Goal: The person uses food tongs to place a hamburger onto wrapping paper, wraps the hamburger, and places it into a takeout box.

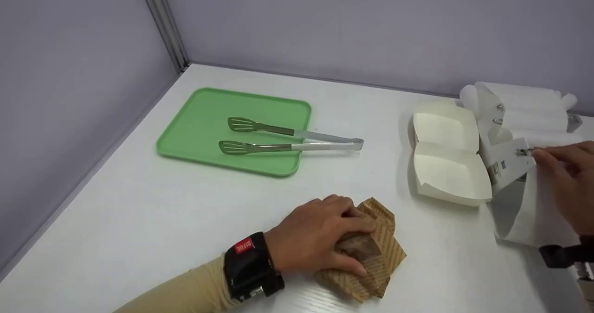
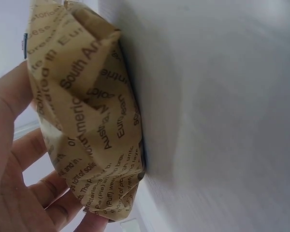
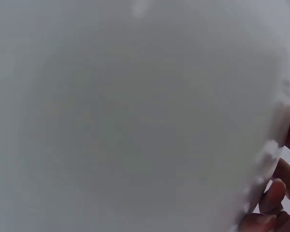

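A bundle wrapped in brown printed paper (image 1: 383,252) lies on the table, and my left hand (image 1: 320,236) grips it from above, thumb on the near side and fingers over the far side. In the left wrist view the printed wrapper (image 2: 94,111) shows creases and folds, with fingers curving around its edge. At the far right a white roll dispenser (image 1: 508,162) bears a wide white strip. My right hand (image 1: 573,178) is at its front edge, thumb and forefinger pinched together there. In the right wrist view, the white strip (image 3: 135,116) fills most of the picture, its edge beside the fingers.
A green tray (image 1: 199,132) lies at the back left, with metal tongs (image 1: 320,141) resting across its right side. Left of the dispenser sits an open white clamshell box (image 1: 448,169). Grey walls (image 1: 371,35) bound the table behind and at left.
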`<state>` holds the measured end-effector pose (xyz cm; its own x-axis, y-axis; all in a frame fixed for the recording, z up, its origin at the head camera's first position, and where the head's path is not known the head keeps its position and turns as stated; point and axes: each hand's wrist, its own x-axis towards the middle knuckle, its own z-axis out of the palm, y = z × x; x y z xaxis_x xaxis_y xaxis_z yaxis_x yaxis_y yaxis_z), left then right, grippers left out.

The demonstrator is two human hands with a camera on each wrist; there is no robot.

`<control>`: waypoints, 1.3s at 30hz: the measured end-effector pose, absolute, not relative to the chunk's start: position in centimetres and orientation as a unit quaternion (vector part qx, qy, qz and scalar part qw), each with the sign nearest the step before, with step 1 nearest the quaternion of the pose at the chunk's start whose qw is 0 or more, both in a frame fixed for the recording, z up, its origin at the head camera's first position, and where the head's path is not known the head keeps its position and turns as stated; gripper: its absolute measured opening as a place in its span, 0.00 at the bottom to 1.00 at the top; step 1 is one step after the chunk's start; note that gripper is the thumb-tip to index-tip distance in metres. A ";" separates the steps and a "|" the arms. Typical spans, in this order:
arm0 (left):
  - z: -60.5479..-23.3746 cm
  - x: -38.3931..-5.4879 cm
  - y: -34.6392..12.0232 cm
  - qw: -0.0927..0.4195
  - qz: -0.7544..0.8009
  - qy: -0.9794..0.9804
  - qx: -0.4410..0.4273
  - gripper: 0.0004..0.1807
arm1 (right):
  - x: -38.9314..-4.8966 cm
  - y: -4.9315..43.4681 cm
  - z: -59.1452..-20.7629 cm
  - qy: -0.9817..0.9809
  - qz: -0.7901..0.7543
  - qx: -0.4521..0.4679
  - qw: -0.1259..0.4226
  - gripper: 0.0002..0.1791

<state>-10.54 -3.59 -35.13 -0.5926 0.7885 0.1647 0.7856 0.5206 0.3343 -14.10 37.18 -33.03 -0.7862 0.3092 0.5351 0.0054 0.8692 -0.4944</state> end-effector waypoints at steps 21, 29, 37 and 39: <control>-35.0 -10.3 -3.9 0.006 0.185 0.876 0.446 0.37 | -14.0 36.1 -32.8 -0.902 0.214 -0.165 0.336 0.24; -35.1 -10.4 -4.1 0.000 0.178 0.876 0.449 0.36 | -14.3 36.6 -32.9 -0.855 0.306 -0.115 0.403 0.14; -35.2 -10.4 -4.2 0.000 0.179 0.876 0.448 0.36 | -14.2 36.5 -33.3 -0.896 0.252 -0.144 0.335 0.21; -35.2 -10.4 -4.2 0.000 0.180 0.876 0.448 0.36 | -14.2 36.4 -33.3 -0.895 0.260 -0.152 0.329 0.22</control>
<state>-10.42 -4.17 -35.18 -0.5989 0.7846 0.1607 0.7844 0.5341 0.3154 -14.17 36.42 -33.30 -0.7369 0.4437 0.5101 0.1010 0.8183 -0.5659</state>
